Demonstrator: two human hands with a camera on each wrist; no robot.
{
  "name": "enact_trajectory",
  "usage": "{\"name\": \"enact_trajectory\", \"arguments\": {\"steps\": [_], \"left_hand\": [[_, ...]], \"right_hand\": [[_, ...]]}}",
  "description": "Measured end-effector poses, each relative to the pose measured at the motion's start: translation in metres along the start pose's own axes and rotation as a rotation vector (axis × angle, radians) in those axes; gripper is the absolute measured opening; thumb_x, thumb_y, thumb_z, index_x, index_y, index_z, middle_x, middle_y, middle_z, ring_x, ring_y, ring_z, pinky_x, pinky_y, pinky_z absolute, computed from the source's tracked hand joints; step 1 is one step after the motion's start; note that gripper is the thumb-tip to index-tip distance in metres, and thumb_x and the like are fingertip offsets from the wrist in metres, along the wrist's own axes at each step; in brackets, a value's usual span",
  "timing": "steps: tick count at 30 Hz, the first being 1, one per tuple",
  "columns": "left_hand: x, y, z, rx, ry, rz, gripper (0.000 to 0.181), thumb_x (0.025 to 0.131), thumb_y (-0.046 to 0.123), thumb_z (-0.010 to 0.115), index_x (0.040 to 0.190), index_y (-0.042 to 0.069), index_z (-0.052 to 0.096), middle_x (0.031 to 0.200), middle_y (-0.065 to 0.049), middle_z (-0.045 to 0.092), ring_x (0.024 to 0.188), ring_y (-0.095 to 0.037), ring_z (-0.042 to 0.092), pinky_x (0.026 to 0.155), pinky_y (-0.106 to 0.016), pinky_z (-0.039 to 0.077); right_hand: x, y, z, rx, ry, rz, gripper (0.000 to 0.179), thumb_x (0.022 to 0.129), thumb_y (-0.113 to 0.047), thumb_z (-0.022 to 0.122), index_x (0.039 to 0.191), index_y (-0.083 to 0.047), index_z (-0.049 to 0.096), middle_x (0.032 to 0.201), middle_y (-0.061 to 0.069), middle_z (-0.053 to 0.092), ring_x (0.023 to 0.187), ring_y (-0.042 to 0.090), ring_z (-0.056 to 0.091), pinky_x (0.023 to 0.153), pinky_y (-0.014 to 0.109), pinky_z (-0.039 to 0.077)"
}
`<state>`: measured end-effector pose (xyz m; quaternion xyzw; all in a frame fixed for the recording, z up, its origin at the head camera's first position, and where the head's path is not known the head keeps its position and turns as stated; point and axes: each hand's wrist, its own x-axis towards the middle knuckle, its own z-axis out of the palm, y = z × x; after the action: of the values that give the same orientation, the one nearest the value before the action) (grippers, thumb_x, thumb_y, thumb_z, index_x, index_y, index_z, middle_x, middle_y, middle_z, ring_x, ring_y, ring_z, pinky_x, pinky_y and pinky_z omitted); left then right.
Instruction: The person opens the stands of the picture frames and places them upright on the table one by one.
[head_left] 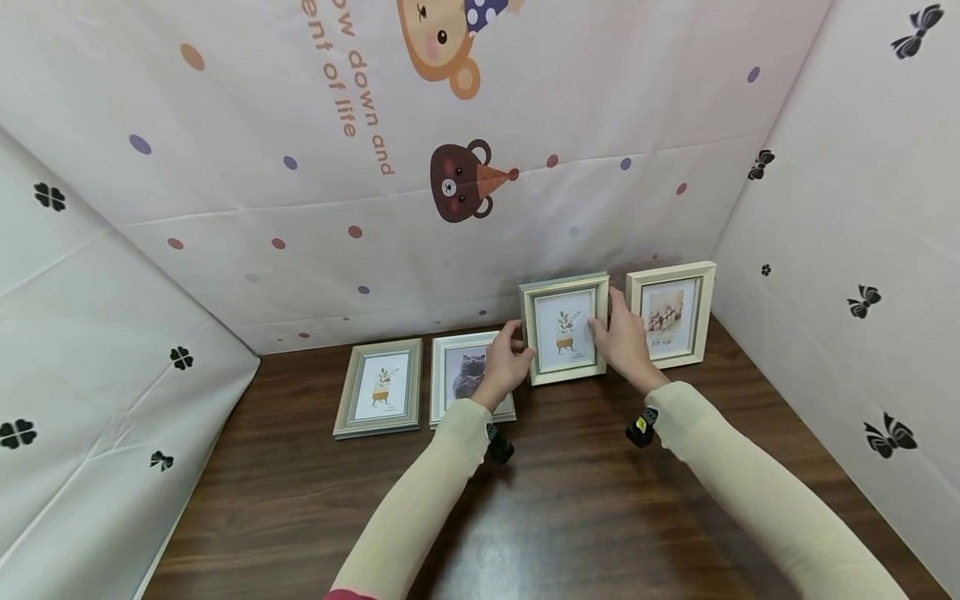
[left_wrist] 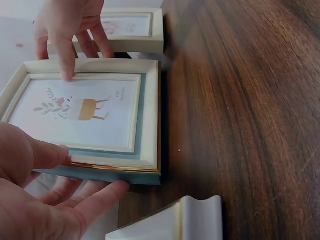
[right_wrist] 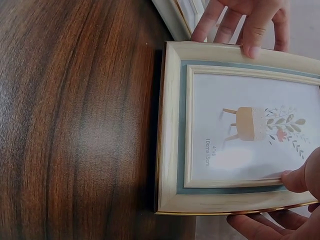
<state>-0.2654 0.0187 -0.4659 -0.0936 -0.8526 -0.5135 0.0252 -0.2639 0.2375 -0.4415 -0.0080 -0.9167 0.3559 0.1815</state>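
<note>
A cream picture frame (head_left: 566,329) with a potted-plant print stands near the back wall, held from both sides. My left hand (head_left: 507,367) grips its left edge, thumb on the front and fingers spread along the side and behind. On the opposite edge, my right hand (head_left: 624,337) holds it with the thumb (right_wrist: 296,179) on the front moulding and fingers partly hidden behind. A blue-green edge (left_wrist: 112,175) shows behind the cream moulding. The frame's lower edge is close over the brown wooden table (head_left: 555,508).
Right of the held frame, another cream frame (head_left: 673,321) stands near the wall. A white frame with a cat picture (head_left: 468,373) is partly covered by the left hand. Farther left is a beige frame (head_left: 380,385) with a plant print. Printed white cloth (head_left: 600,100) encloses the table.
</note>
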Motion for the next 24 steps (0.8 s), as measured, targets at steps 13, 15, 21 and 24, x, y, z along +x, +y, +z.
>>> {"name": "enact_trajectory", "arguments": {"steps": [13, 15, 21, 24], "left_hand": [[0.0006, -0.0014, 0.0018, 0.006, -0.007, 0.009, 0.053, 0.099, 0.009, 0.068, 0.149, 0.008, 0.050, 0.123, -0.021, 0.067, 0.105, -0.030, 0.070, 0.087, -0.038, 0.059], [0.0006, -0.0013, 0.0019, 0.011, -0.006, 0.012, 0.053, 0.099, 0.009, 0.068, 0.148, 0.008, 0.050, 0.123, -0.021, 0.067, 0.105, -0.030, 0.070, 0.087, -0.039, 0.059], [0.0015, -0.0021, 0.0032, 0.015, -0.004, 0.008, 0.052, 0.099, 0.010, 0.068, 0.149, 0.009, 0.050, 0.123, -0.021, 0.067, 0.104, -0.030, 0.070, 0.085, -0.038, 0.059], [0.0004, -0.0022, 0.0027, -0.002, -0.016, 0.003, 0.055, 0.099, 0.010, 0.069, 0.150, 0.009, 0.049, 0.124, -0.021, 0.066, 0.105, -0.030, 0.070, 0.085, -0.036, 0.060]], "right_hand": [[0.0006, 0.0015, 0.0006, 0.004, -0.004, 0.005, 0.066, 0.102, -0.015, 0.063, 0.158, 0.000, 0.030, 0.123, 0.039, 0.060, 0.107, 0.057, 0.060, 0.090, 0.066, 0.048], [0.0007, 0.0020, 0.0008, 0.006, -0.006, 0.002, 0.066, 0.102, -0.015, 0.062, 0.158, 0.000, 0.029, 0.121, 0.039, 0.061, 0.105, 0.056, 0.061, 0.089, 0.065, 0.048], [0.0000, 0.0014, -0.0006, 0.009, -0.015, 0.002, 0.067, 0.102, -0.014, 0.062, 0.158, 0.001, 0.028, 0.130, 0.040, 0.057, 0.114, 0.057, 0.057, 0.094, 0.066, 0.046], [-0.0018, -0.0021, -0.0047, 0.003, -0.027, -0.015, 0.070, 0.102, -0.014, 0.063, 0.159, 0.002, 0.025, 0.127, 0.040, 0.057, 0.107, 0.057, 0.060, 0.091, 0.066, 0.047]]}}
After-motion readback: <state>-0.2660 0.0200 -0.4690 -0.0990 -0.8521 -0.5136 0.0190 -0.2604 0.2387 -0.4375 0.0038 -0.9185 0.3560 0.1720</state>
